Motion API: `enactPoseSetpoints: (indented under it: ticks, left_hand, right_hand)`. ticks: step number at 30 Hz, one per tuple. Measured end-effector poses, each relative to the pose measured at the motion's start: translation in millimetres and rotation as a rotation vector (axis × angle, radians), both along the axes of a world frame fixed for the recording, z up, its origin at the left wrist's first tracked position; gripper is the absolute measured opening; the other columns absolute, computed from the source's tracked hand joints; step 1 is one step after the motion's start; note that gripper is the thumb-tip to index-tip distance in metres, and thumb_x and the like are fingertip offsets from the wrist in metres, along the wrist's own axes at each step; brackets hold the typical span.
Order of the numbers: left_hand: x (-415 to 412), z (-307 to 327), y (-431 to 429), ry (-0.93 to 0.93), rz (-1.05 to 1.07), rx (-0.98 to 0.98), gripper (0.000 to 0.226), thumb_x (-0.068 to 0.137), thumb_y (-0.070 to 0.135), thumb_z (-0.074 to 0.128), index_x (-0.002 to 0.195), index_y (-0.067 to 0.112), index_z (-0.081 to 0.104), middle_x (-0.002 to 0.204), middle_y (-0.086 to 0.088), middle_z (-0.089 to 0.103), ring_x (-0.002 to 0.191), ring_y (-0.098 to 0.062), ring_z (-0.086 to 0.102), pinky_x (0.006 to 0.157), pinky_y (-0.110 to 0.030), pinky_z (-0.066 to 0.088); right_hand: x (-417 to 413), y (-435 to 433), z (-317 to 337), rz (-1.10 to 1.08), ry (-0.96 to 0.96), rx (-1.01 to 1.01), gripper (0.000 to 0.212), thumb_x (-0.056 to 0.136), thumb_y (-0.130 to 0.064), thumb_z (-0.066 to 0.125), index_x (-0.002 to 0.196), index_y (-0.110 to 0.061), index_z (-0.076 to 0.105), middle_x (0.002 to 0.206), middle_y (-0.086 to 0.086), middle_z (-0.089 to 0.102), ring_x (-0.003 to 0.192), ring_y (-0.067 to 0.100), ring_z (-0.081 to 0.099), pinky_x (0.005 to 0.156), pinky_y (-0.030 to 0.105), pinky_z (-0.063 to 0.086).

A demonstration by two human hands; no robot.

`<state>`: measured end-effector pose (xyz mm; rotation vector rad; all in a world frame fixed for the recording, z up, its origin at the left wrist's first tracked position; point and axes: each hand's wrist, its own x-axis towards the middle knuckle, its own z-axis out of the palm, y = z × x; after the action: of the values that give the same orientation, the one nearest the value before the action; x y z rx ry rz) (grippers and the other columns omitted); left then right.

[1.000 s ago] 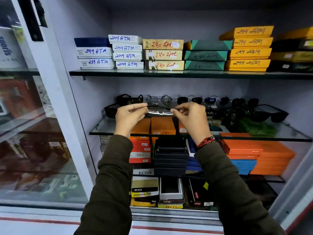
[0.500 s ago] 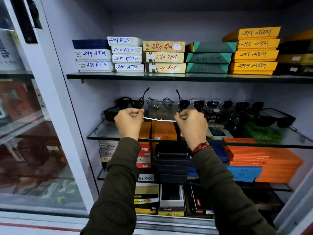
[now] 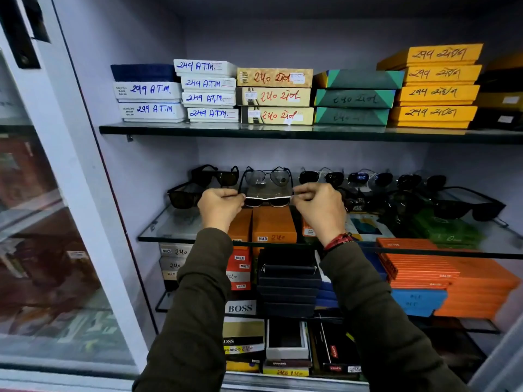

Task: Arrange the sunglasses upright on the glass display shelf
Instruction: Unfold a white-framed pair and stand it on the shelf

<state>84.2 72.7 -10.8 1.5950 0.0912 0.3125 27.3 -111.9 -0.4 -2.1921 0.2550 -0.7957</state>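
Note:
A pair of sunglasses with a white top edge hangs level just above the glass display shelf, its dark arms spread open and pointing toward the back wall. My left hand pinches its left hinge and my right hand pinches its right hinge. Behind it stands a pair of aviator sunglasses. A row of dark sunglasses runs along the back of the shelf to the right, and black sunglasses sit at the left.
Labelled boxes are stacked on the upper shelf. Orange boxes show under the glass shelf below my hands. More boxes fill the lower shelves. A white cabinet frame and a glass door stand at the left.
The arms of the held sunglasses, which stuck up half a second ago, now lie lower and point back. The pair has moved slightly deeper over the shelf.

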Motion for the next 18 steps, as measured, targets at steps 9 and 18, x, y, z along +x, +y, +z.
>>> enactPoseSetpoints:
  ticks: [9,18]
  left_hand:
    - [18.4,-3.6,-9.9,-0.017,0.084,0.24,0.025,0.082,0.011,0.082,0.106,0.006,0.076,0.096,-0.01,0.079,0.087,-0.02,0.077,0.089,-0.039,0.062]
    - [-15.8,6.0,-15.8,-0.352,0.259,0.576,0.025,0.09,0.023,0.073,0.114,0.018,0.077,0.098,-0.005,0.081,0.093,-0.021,0.076,0.087,-0.037,0.061]
  right_hand:
    - [16.9,-0.9,-6.7,-0.075,0.033,-0.223,0.011,0.089,-0.027,0.074,0.097,-0.027,0.08,0.103,-0.002,0.08,0.095,0.019,0.075,0.082,0.038,0.06]
    - [-0.6,-31.5,-3.2,-0.121,-0.198,-0.251,0.028,0.098,-0.027,0.059,0.122,-0.019,0.072,0.115,0.011,0.065,0.099,0.028,0.068,0.077,0.035,0.054]
